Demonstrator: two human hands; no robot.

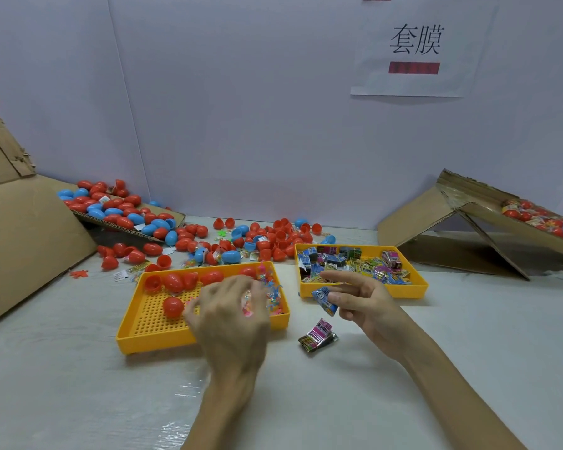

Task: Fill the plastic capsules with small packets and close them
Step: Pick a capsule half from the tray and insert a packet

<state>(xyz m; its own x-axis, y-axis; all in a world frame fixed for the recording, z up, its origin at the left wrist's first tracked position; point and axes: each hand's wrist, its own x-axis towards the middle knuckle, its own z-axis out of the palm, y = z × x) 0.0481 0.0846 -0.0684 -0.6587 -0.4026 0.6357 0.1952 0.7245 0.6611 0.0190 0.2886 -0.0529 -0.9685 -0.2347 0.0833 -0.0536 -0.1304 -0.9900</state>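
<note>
In the head view, the right hand (361,300) hangs just in front of the right yellow tray (418,289). Its thumb and a curled finger pinch a blue packet (323,298), and the index finger sticks out straight above it. The left hand (231,315) is over the left yellow tray (134,323) with its fingers curled down around something pink and clear, but blur keeps me from telling whether it really grips it. A round red capsule (173,306) lies on the perforated floor just left of those fingers. Red capsule halves (176,282) lie along the tray's far wall, and tiny coloured toys (273,295) lie at its right end. The step seems to be gathering the contents for one capsule. To do it well, the left hand should hold one open half mouth-up and steady by its rim. The right hand should feed the packet in end-first, so nothing catches the seam when the other half is pressed on. A spare pink packet (317,336) lies on the table (78,368) between the hands.
</note>
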